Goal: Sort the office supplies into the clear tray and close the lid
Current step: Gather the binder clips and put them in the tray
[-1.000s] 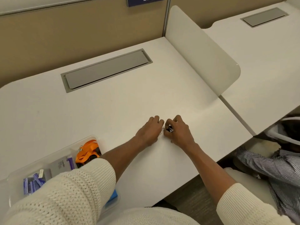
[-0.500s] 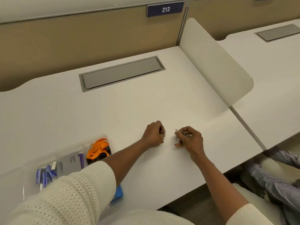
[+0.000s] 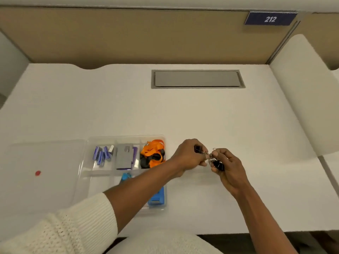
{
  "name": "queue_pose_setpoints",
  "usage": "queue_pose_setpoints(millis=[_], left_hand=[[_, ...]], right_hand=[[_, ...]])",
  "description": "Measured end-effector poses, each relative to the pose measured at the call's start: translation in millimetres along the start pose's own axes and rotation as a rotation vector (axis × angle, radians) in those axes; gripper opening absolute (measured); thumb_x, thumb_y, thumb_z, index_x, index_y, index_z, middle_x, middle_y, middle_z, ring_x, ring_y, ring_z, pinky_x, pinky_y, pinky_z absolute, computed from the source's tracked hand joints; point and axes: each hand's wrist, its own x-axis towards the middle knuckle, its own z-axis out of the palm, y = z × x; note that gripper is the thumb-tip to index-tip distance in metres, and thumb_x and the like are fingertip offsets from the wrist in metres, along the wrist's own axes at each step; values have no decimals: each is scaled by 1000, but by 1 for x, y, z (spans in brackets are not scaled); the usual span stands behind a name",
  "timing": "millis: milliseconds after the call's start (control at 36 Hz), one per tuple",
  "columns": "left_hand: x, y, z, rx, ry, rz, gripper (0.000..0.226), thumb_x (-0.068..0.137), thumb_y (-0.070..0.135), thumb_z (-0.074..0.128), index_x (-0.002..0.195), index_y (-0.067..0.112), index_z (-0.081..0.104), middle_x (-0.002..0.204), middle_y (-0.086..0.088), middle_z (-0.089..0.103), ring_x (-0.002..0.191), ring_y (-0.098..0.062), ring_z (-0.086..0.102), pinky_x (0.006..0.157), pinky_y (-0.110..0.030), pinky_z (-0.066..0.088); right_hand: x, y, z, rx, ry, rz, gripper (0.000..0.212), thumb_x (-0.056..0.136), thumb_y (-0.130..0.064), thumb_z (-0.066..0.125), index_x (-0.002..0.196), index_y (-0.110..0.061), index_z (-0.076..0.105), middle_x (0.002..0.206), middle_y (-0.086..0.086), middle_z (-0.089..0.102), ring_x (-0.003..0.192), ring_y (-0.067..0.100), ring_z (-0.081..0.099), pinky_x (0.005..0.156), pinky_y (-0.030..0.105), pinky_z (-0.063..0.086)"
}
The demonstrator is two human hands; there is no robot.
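A clear compartmented tray (image 3: 86, 173) lies on the white desk, its clear lid (image 3: 45, 162) folded open to the left with a red dot on it. Inside are purple staple boxes (image 3: 101, 154), a grey box (image 3: 125, 155), an orange and black lanyard (image 3: 152, 156) and a blue stapler (image 3: 157, 197) partly hidden by my left forearm. Right of the tray, my left hand (image 3: 189, 157) is shut on a black binder clip (image 3: 198, 149). My right hand (image 3: 228, 168) holds black binder clips (image 3: 218, 165); the wire handles touch between my hands.
A grey cable hatch (image 3: 197, 79) is set into the desk at the back. A tan partition with a "212" sign (image 3: 270, 18) stands behind. A white curved divider (image 3: 310, 99) borders the desk on the right. The desk's front edge is close below my arms.
The view has swung left, so the tray and lid now show fully. My hands rose off the desk and came together; each now holds black binder clips.
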Motion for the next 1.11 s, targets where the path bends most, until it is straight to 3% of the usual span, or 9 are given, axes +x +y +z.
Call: queue_pose_setpoints(millis=[83,222,306,417,556,667,778,889,1111], left_hand=[[-29,-1,-37,9,124,38,15,93,6,77,106,6,70,91,-2,72,74,-21,80,81,-41,68],[-87,-25,-108,88,399,27,16,91,8,79,100,18,71,92,6,76,70,-4,78,60,-15,59],[-125,-55,-148,171,551,-38,22,93,2,75,94,23,69,93,4,76,75,-12,78,66,-24,64],[-166,-96,-190,257,690,-159,24,92,1,75,87,22,65,95,0,75,75,-18,78,71,-32,66],[-188,-128,-210,454,653,-173,14,93,5,74,98,14,65,105,-5,68,84,-24,74,83,-45,61],[-192,-140,-216,643,591,-143,21,91,3,75,105,16,64,111,-3,60,91,-23,68,84,-42,59],[-194,-147,-222,787,502,-142,28,90,0,73,110,16,61,112,-4,56,89,-22,62,79,-35,58],[-197,-153,-227,836,435,-114,33,89,0,74,115,14,58,114,-6,57,94,-21,60,72,-26,43],[-199,-156,-232,845,386,-55,50,95,13,75,139,14,50,133,-6,59,114,-20,65,91,-25,53]], right_hand=[[2,-7,32,-52,-114,7,33,86,-37,83,99,-10,69,94,12,66,73,21,60,62,28,53],[4,-14,98,-134,-287,22,29,86,-33,82,96,-10,68,94,14,69,71,22,62,58,27,54],[2,-11,144,-212,-396,24,27,84,-34,84,94,-12,71,88,13,70,72,21,66,57,28,57],[-3,3,204,-307,-518,22,14,89,-20,81,94,-9,73,84,14,70,70,27,65,57,33,61],[-12,29,265,-460,-614,8,23,85,-20,86,94,-4,72,79,18,67,65,26,66,61,39,65],[-19,52,297,-621,-674,-45,23,83,-25,88,93,-10,74,82,18,69,62,27,71,59,46,66],[-23,71,315,-841,-691,-195,17,84,-29,87,92,-22,74,96,5,65,66,23,76,52,39,64],[-25,85,322,-1059,-655,-304,18,85,-34,85,97,-27,74,101,2,55,67,18,73,50,31,63],[-34,92,331,-1289,-508,-386,31,88,-44,79,114,-28,76,106,-1,59,80,14,70,75,36,63]])
